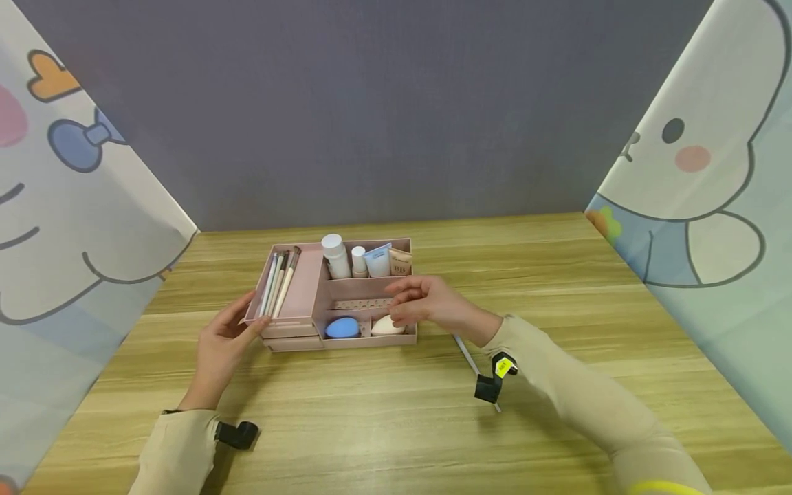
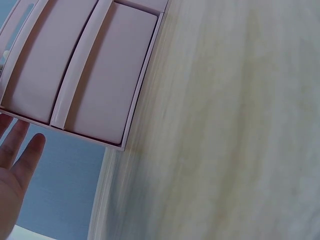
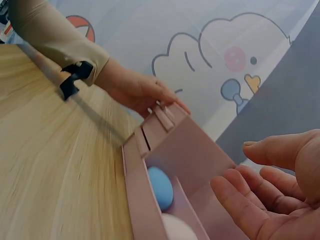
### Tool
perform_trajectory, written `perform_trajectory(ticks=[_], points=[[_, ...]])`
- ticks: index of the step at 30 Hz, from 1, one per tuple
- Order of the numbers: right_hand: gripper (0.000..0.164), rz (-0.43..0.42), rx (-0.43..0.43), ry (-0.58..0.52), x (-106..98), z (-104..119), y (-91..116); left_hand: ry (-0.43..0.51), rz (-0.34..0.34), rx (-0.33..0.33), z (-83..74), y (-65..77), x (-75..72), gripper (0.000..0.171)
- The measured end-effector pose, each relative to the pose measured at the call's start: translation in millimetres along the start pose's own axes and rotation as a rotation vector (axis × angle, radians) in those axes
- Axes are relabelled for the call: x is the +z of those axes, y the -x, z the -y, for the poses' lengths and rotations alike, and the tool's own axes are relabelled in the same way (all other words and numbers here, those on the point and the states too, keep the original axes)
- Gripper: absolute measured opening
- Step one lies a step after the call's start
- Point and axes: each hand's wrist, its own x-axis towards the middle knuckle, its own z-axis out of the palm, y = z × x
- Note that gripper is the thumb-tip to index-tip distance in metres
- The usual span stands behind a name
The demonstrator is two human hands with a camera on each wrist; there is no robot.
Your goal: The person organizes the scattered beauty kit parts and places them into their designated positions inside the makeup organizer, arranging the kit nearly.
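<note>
A pink makeup organizer (image 1: 365, 342) stands on the table, with two drawers in its left front. My left hand (image 1: 224, 340) holds its left front corner, thumb at the front top edge and fingers along the side. Several makeup brushes (image 1: 278, 285) lie in the top left tray near that thumb. My right hand (image 1: 423, 300) hovers over the right compartments; in the right wrist view its thumb and fingers (image 3: 240, 200) are apart with nothing between them. Below it, a blue makeup sponge (image 1: 342, 328) and a cream makeup sponge (image 1: 385, 326) sit in the front compartments.
The back compartment holds a white bottle (image 1: 335, 256), a smaller white-capped bottle (image 1: 359, 261), a pale blue tube (image 1: 378, 261) and a beige tube (image 1: 400, 262). A thin white stick (image 1: 465, 353) lies on the table under my right wrist. Behind the table rises a grey panel (image 1: 383, 117).
</note>
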Motion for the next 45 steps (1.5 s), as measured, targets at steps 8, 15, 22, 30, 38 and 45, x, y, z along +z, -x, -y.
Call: perform_trajectory(ticks=[8,15,22,30,38,45], points=[[0.042,-0.040,0.014,0.029,-25,-13,16,-0.001,0.004,0.010,-0.4,-0.7,-0.1,0.048],[0.047,-0.048,0.052,0.077,-45,-23,29,-0.019,0.009,0.015,0.7,0.4,-0.8,0.047],[0.047,-0.059,0.077,0.149,-62,-34,42,-0.013,0.009,0.013,1.0,-0.2,-0.2,0.048],[0.044,-0.073,0.123,0.193,-76,-42,56,-0.024,0.012,0.007,1.0,0.0,-0.5,0.048],[0.046,-0.094,0.202,0.243,-83,-49,67,-0.011,0.011,0.004,1.3,1.4,-1.0,0.049],[0.047,-0.080,0.255,0.289,-87,-54,77,-0.030,0.010,0.009,-0.1,2.0,0.1,0.049]])
